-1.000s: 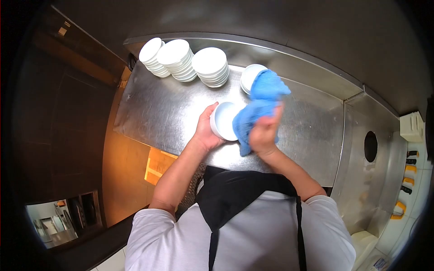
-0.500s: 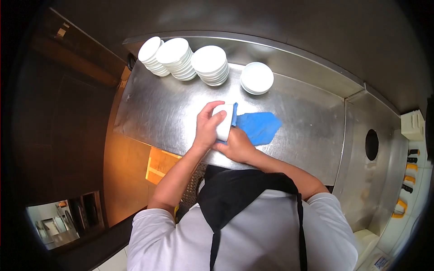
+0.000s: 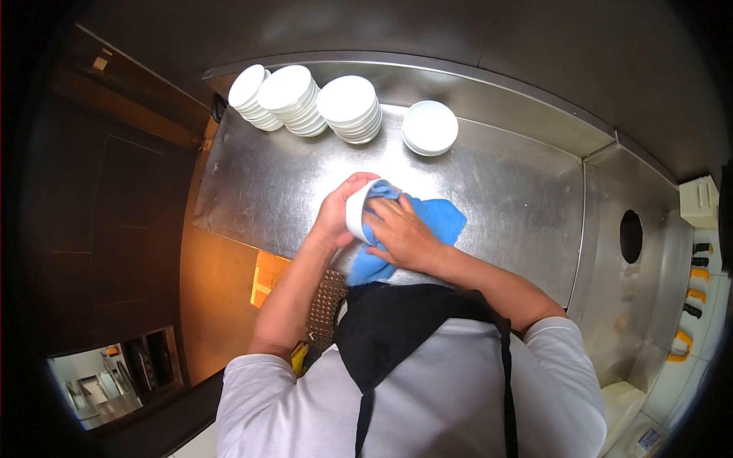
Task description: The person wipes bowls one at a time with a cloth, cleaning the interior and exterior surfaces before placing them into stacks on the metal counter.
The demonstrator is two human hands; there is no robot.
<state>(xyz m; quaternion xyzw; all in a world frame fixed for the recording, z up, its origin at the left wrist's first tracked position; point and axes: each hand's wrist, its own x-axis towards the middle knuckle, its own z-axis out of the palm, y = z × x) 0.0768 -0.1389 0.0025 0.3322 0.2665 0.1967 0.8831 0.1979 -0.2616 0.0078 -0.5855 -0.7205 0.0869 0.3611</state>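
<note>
A white bowl [image 3: 356,216] is tilted on its side above the steel counter, its opening turned to the right. My left hand [image 3: 336,211] is wrapped round the outside of it. Inside the opening, my right hand [image 3: 403,233] presses a blue cloth [image 3: 439,219] against the bowl, with the fingertips partly hidden in the folds. The cloth spreads out beyond my right hand on one side and hangs toward the apron on the other.
Along the back of the steel counter [image 3: 504,198] stand three tall stacks of white bowls [image 3: 349,99] and a shorter stack [image 3: 430,128] to their right. A round hole [image 3: 631,237] is in the steel surface at right. Several knives [image 3: 699,261] hang on the right wall.
The bowl has turned so its opening shows, and my right hand has moved into it with the cloth. Part of the cloth now hangs nearer my body.
</note>
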